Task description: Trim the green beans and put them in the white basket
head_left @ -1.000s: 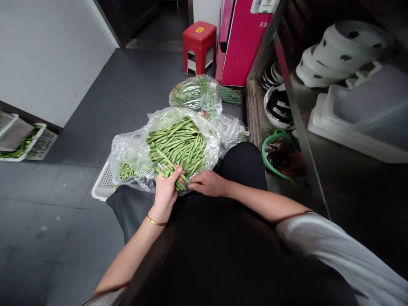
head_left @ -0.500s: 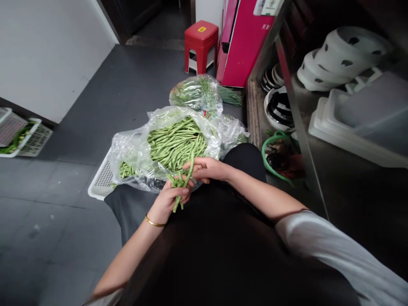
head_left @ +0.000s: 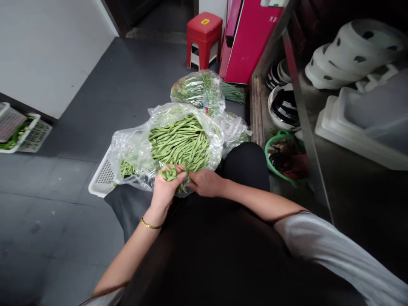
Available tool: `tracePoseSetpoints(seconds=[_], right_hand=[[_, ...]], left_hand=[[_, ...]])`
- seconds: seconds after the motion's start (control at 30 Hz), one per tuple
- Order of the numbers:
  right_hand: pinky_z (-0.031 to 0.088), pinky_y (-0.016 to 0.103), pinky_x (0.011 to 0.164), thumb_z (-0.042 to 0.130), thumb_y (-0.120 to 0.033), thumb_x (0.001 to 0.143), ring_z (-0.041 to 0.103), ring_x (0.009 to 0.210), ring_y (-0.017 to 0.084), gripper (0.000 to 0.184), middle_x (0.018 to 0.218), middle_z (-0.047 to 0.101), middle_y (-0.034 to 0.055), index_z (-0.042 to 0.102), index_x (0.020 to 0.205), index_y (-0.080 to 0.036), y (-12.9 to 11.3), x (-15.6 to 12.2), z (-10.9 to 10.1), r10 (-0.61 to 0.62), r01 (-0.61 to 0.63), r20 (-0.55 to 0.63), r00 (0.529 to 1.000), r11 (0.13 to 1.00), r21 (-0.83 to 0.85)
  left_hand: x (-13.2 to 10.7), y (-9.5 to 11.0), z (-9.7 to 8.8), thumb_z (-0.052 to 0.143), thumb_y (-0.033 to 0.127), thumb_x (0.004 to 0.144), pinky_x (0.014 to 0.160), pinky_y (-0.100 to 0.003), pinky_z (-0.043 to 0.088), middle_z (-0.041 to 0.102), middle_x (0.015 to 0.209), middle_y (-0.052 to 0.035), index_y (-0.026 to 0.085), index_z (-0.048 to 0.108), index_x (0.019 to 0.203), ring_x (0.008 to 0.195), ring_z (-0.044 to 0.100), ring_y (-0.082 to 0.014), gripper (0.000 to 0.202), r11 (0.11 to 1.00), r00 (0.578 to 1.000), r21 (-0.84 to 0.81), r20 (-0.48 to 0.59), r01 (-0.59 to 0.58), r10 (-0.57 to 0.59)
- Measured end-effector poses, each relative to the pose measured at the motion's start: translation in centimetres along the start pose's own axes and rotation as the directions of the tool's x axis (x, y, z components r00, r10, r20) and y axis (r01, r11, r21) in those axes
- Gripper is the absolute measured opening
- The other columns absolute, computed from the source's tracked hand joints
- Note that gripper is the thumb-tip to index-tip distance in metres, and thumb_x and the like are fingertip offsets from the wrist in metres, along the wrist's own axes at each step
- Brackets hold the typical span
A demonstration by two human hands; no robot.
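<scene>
My left hand [head_left: 166, 187] is closed around a small bunch of green beans [head_left: 168, 172], their ends poking out above and below the fist. Close beside it, my right hand [head_left: 205, 182] pinches what looks like a green bean; its fingertips are partly hidden and slightly blurred. Just beyond both hands lies a large pile of long green beans [head_left: 178, 142] in an opened clear plastic bag [head_left: 129, 140]. Through the bag's left side a smaller heap of green pieces [head_left: 127, 168] shows. Part of a white perforated basket [head_left: 101, 178] sticks out under the bag.
More bagged greens [head_left: 197, 90] lie behind the pile. A red stool [head_left: 204, 32] and a pink cabinet [head_left: 251, 44] stand farther back. On the right is a metal shelf [head_left: 307, 140] with white containers, a green basket [head_left: 270, 163] below. White crates [head_left: 35, 136] sit at left.
My right hand has dropped lower and closed beside my left hand; the long bean it held upright no longer stands up. My left fist has turned and shifted slightly up and left.
</scene>
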State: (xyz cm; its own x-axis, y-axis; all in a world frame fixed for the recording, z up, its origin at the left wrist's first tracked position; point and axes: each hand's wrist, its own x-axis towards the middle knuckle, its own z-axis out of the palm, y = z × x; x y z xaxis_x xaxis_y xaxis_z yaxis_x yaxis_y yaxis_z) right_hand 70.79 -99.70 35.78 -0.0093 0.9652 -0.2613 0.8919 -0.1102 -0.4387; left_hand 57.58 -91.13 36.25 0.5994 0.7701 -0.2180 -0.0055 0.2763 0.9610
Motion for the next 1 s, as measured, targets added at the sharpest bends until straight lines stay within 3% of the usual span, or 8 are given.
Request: tracePoseSetpoints(seconds=[0.1, 0.2, 0.4, 0.57, 0.67, 0.77, 0.9, 1.0], right_hand=[[0.035, 0.025, 0.058, 0.042, -0.049, 0.089, 0.064, 0.074, 0.020, 0.040, 0.079, 0.068, 0.0088, 0.061, 0.085, -0.014, -0.9, -1.0, -1.2, -0.089, 0.090, 0.073, 0.993, 0.996, -0.008], [0.033, 0.025, 0.057, 0.038, -0.057, 0.088, 0.063, 0.075, 0.021, 0.049, 0.083, 0.068, 0.0100, 0.059, 0.091, -0.013, -0.4, -1.6, -3.2, 0.013, -0.022, -0.098, 0.995, 0.996, -0.089], [0.032, 0.024, 0.056, 0.040, -0.039, 0.093, 0.062, 0.074, 0.020, 0.030, 0.088, 0.068, 0.0109, 0.057, 0.096, -0.014, 1.5, -1.3, -4.0, -0.067, 0.047, -0.079, 0.995, 0.973, -0.224], [0.036, 0.023, 0.058, 0.040, -0.032, 0.092, 0.059, 0.066, 0.014, 0.026, 0.074, 0.065, 0.0073, 0.054, 0.079, -0.014, 1.6, -1.9, -1.9, -0.249, 0.250, -0.026, 0.968, 0.959, 0.131], [0.038, 0.021, 0.052, 0.031, -0.039, 0.095, 0.054, 0.050, 0.010, 0.036, 0.054, 0.053, -0.0014, 0.046, 0.071, -0.016, 1.0, -2.7, -1.2, -0.246, 0.286, -0.156, 0.957, 0.683, 0.672], [0.040, 0.021, 0.049, 0.026, -0.052, 0.092, 0.051, 0.045, 0.009, 0.047, 0.049, 0.046, -0.0044, 0.046, 0.071, -0.016, 1.5, -3.2, -2.7, -0.079, 0.272, -0.263, 0.961, 0.407, 0.872], [0.039, 0.020, 0.055, 0.059, -0.050, 0.077, 0.057, 0.056, 0.011, 0.036, 0.060, 0.061, -0.0009, 0.064, 0.082, -0.015, 4.4, -2.0, -6.2, -0.310, 0.169, 0.159, 0.937, 0.804, 0.571], [0.039, 0.023, 0.059, 0.056, -0.032, 0.082, 0.060, 0.069, 0.016, 0.020, 0.079, 0.067, 0.0059, 0.067, 0.092, -0.017, 5.7, 1.3, -5.8, -0.057, 0.059, 0.042, 0.998, 0.997, -0.041]], left_hand=[[0.1, -0.2, 0.0, 0.076, 0.014, 0.057, 0.056, -0.020, 0.040, 0.057, 0.065, 0.0022, 0.016, 0.057, 0.070, 0.057, 0.049, -0.0093, 0.023, 0.985, 1.000, 0.171, 0.012, -0.012, 0.010], [-0.3, 0.1, 0.0, 0.076, 0.011, 0.054, 0.053, -0.019, 0.036, 0.055, 0.060, 0.0028, 0.016, 0.059, 0.066, 0.054, 0.045, -0.0091, 0.021, 0.952, 0.998, 0.300, 0.035, -0.054, 0.045], [-0.9, 0.1, -0.1, 0.076, 0.009, 0.053, 0.056, -0.020, 0.036, 0.059, 0.062, 0.0017, 0.017, 0.061, 0.064, 0.057, 0.047, -0.0110, 0.021, 0.911, 0.988, 0.394, 0.133, -0.121, 0.074], [-1.5, -0.2, -0.8, 0.075, 0.011, 0.056, 0.059, -0.022, 0.037, 0.059, 0.064, 0.0010, 0.017, 0.063, 0.067, 0.059, 0.049, -0.0118, 0.018, 0.877, 0.967, 0.448, 0.248, -0.174, 0.066], [-1.9, -0.1, -0.6, 0.076, 0.012, 0.055, 0.061, -0.023, 0.040, 0.061, 0.067, -0.0005, 0.017, 0.064, 0.072, 0.062, 0.051, -0.0132, 0.021, 0.920, 0.963, 0.382, 0.271, -0.089, -0.019], [-1.6, 0.0, -0.6, 0.075, 0.013, 0.055, 0.062, -0.024, 0.043, 0.061, 0.071, -0.0010, 0.017, 0.064, 0.078, 0.064, 0.053, -0.0133, 0.025, 0.987, 0.976, 0.132, 0.183, 0.094, -0.117], [-0.3, 0.0, -1.9, 0.069, 0.016, 0.057, 0.063, -0.026, 0.048, 0.055, 0.068, 0.0013, 0.018, 0.055, 0.070, 0.065, 0.055, -0.0136, 0.019, 0.893, 0.973, -0.391, 0.143, 0.224, -0.181], [0.4, 0.0, -2.7, 0.067, 0.016, 0.056, 0.067, -0.030, 0.050, 0.056, 0.068, 0.0004, 0.018, 0.052, 0.067, 0.069, 0.058, -0.0161, 0.019, 0.802, 0.952, -0.513, 0.188, 0.306, -0.243]])
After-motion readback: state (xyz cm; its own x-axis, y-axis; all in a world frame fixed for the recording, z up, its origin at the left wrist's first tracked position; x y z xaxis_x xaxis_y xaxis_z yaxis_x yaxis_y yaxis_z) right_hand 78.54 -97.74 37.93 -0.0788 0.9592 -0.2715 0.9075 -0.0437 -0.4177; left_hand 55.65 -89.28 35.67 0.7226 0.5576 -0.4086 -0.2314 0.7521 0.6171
